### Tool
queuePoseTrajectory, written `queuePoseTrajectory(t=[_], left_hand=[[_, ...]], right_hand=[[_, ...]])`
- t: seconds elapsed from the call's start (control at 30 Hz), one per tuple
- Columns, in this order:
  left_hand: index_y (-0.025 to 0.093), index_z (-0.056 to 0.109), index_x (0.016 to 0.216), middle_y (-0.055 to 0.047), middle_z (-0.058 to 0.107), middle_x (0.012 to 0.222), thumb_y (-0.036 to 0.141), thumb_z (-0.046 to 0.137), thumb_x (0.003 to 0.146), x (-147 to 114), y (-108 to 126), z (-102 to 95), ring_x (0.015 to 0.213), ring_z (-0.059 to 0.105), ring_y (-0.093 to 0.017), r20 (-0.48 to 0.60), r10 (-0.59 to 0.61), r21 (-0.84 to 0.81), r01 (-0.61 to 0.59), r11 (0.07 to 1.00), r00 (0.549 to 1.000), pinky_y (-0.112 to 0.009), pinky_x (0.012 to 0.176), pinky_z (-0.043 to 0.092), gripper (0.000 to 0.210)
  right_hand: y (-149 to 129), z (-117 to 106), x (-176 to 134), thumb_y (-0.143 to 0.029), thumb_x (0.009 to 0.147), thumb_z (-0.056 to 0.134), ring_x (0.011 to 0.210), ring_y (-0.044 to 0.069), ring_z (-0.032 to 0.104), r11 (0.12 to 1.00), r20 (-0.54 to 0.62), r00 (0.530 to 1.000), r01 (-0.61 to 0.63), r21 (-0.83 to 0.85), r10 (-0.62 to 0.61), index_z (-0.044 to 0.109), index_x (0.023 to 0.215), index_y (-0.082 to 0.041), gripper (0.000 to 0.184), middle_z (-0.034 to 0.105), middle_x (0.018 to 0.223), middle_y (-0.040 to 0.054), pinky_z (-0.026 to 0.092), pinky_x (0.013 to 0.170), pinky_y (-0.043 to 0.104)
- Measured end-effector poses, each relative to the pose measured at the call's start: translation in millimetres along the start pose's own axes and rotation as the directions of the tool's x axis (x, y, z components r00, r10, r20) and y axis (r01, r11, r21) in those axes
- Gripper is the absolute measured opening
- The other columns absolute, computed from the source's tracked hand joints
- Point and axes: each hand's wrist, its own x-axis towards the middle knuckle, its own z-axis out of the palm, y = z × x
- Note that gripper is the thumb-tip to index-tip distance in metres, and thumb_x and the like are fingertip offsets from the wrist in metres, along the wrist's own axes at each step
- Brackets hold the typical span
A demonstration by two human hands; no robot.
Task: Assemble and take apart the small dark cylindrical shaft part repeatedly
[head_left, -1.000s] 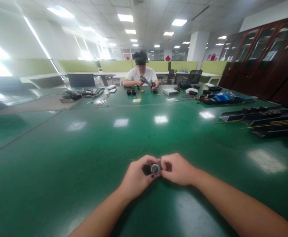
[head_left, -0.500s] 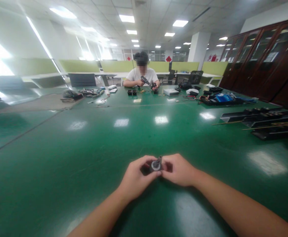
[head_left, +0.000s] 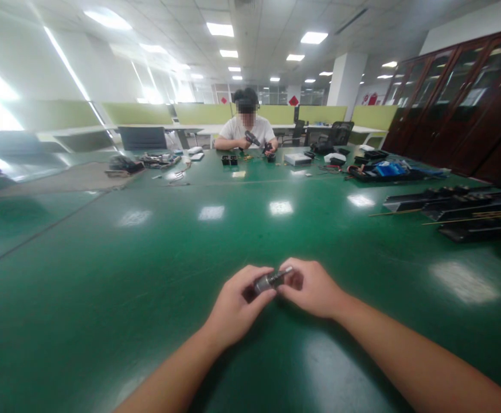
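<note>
Between my two hands, over the green table (head_left: 168,241), is a small dark metal cylinder with a thinner shaft (head_left: 270,281); its exact kind does not show. My left hand (head_left: 237,301) is closed round the thick body, thumb on the near side and fingers on the far side. At the other end, my right hand (head_left: 313,289) curls its fingers and thumb about the shaft end. The bright tip of the shaft points right and slightly up, in front of the right fingers. Part of the cylinder is hidden by the left fingers.
Across the table sits a person (head_left: 246,129) holding a power drill (head_left: 253,138). Small black boxes (head_left: 229,160) stand before them. Black metal channels with thin rods (head_left: 469,206) lie at right, a blue item (head_left: 390,168) among tools behind. Cables and parts (head_left: 160,160) lie far left.
The cylinder has turned from facing up toward me to lying more sideways, its shaft now tilted right. Both hands have shifted slightly, and the right fingers have lifted a little.
</note>
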Motion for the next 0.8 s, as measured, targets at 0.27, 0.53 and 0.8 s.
queuePoseTrajectory(t=[0.27,0.53,0.8], left_hand=[[0.023,0.063,0.114,-0.005,0.067,0.112,0.028,0.071,0.08,-0.1,-9.3,4.5,0.099,0.064,-0.02,-0.064,-0.103,-0.047,0.1,0.994,0.993,-0.031,0.087,0.052,0.035],[0.021,0.067,0.101,-0.003,0.068,0.1,0.023,0.072,0.079,0.2,-7.3,4.1,0.089,0.063,-0.018,-0.044,-0.058,-0.027,0.057,0.998,0.997,-0.029,0.081,0.05,0.023],[0.023,0.067,0.103,-0.001,0.067,0.1,0.023,0.072,0.08,-0.5,-8.5,3.9,0.089,0.063,-0.017,-0.038,-0.049,-0.031,0.048,0.998,0.998,-0.028,0.08,0.05,0.023]], right_hand=[[-0.9,-0.1,-1.8,-0.018,0.075,0.07,0.066,0.013,0.062,1.0,-0.081,0.996,0.029,0.009,-0.028,0.06,0.11,-0.022,0.037,0.068,0.086,0.0001,0.047,0.064,0.024],[-2.8,0.4,-1.1,-0.014,0.075,0.068,0.076,0.016,0.064,0.997,-0.04,0.997,0.075,0.033,-0.074,0.061,0.107,-0.022,0.034,0.068,0.09,0.0016,0.049,0.07,0.026],[-6.0,-0.1,-1.2,-0.013,0.074,0.068,0.072,0.015,0.062,0.996,-0.046,0.995,0.092,0.013,-0.092,0.063,0.099,-0.021,0.027,0.067,0.086,0.0,0.048,0.068,0.024]])
